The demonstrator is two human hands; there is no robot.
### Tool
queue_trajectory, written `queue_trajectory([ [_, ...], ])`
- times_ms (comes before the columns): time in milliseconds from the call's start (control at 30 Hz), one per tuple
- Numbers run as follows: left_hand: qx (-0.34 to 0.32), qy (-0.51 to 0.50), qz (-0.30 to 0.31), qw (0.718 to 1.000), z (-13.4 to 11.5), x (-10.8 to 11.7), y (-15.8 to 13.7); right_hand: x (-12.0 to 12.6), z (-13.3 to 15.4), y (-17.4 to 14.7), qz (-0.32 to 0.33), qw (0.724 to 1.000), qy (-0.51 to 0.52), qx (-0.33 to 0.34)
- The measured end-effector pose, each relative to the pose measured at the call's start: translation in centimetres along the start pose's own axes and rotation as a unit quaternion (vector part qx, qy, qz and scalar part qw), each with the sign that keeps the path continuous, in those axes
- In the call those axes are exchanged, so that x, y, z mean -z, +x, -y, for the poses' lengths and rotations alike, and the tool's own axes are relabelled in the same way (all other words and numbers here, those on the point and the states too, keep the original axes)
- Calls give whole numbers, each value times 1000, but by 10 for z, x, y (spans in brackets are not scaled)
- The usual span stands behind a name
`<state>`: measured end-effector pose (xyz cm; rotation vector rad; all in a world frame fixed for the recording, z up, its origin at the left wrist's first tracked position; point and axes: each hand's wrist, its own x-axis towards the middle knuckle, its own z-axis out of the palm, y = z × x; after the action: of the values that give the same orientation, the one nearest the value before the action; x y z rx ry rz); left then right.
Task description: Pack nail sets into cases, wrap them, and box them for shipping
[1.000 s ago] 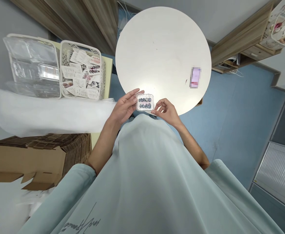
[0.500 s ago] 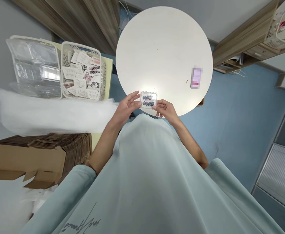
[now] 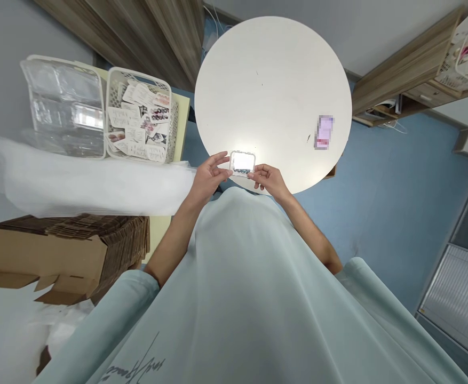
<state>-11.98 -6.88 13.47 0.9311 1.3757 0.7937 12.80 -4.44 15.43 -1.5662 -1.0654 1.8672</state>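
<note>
Between my hands is a small clear plastic box of dark press-on nails (image 3: 242,171), held over the near edge of the round white table (image 3: 274,80). Bright glare covers most of its face, so only the lower row of nails shows. My left hand (image 3: 210,173) grips the box's left side with thumb and fingers. At the right side, my right hand (image 3: 269,179) pinches the lower corner, its other fingers curled.
A blurred-out purple item (image 3: 324,132) lies on the table's right. To the left stand a basket of printed cards (image 3: 137,120), a basket of clear plastic boxes (image 3: 63,109), white wrapping sheets (image 3: 93,186) and stacked flattened cardboard boxes (image 3: 41,261). A wooden cabinet (image 3: 410,69) stands far right.
The box has tilted in my hands, and glare now hides the upper row of nails that showed before. Both hands keep their hold. The whole view has shifted slightly.
</note>
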Motion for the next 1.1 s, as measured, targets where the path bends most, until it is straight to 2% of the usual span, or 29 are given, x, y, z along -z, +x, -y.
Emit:
queue_trajectory([
  [233, 47, 10, -56, 997, 25, 8, 19, -13, -19, 37, 4, 999, -23, -29],
  [333, 89, 26, -84, 992, 41, 12, 38, -23, -31, 59, 6, 997, -45, -61],
  [467, 141, 53, -101, 983, 64, 11, 68, -38, -49, 93, -25, 989, -100, -109],
  [633, 171, 136, -93, 971, 88, 3, 98, -51, -74, 126, -73, 968, -168, -171],
  [833, 190, 251, -49, 948, 107, -5, 109, -52, -90, 137, -81, 955, -212, -189],
  [1100, 179, 219, -14, 959, 118, -4, 103, -52, -92, 133, -75, 960, -188, -191],
])
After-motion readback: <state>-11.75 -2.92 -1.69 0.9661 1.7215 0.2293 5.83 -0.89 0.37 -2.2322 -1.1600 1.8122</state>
